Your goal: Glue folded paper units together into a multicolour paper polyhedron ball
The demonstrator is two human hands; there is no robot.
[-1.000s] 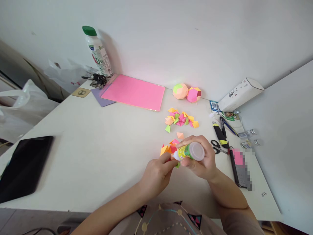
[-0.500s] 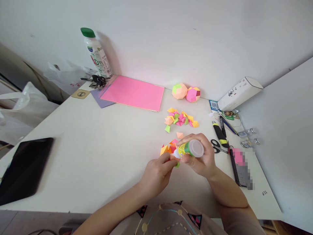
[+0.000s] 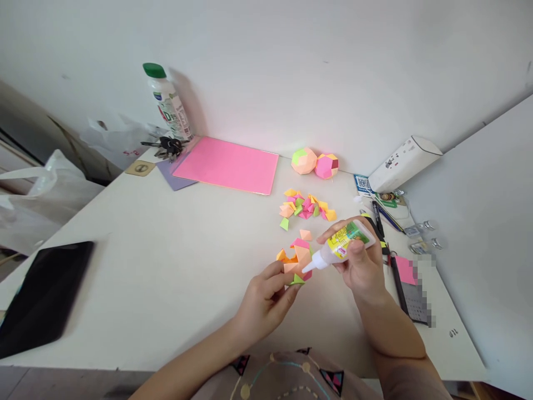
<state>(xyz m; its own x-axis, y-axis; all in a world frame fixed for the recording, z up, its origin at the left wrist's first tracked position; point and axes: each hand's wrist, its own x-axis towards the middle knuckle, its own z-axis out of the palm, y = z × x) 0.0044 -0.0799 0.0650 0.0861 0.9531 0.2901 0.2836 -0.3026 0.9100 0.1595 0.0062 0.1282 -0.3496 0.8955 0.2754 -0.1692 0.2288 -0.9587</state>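
Note:
My right hand (image 3: 364, 266) is wrapped round a glue bottle (image 3: 342, 243) with a yellow and green label, its white nozzle tilted down to the left. The nozzle tip is at or just beside a partly built folded-paper ball (image 3: 302, 255) in orange, peach, pink and green. Pinched at its lower left side, the paper ball is held by my left hand (image 3: 268, 294), fingers closed on it near a green piece. A single peach paper piece (image 3: 305, 235) lies just beyond. Farther back are a pile of small folded paper pieces (image 3: 307, 206) and two finished-looking paper balls (image 3: 303, 160).
Pink paper sheets (image 3: 229, 165) lie at the back left, near keys (image 3: 170, 145) and a green-capped bottle (image 3: 170, 105). A black tablet (image 3: 44, 294) rests at the left edge. Pens (image 3: 378, 219), a white box (image 3: 403, 164) and small glass bottles (image 3: 420, 228) line the right side.
The glue bottle has turned and moved right, so its label and nozzle now show. More of the paper ball is visible, and my left hand has shifted slightly down.

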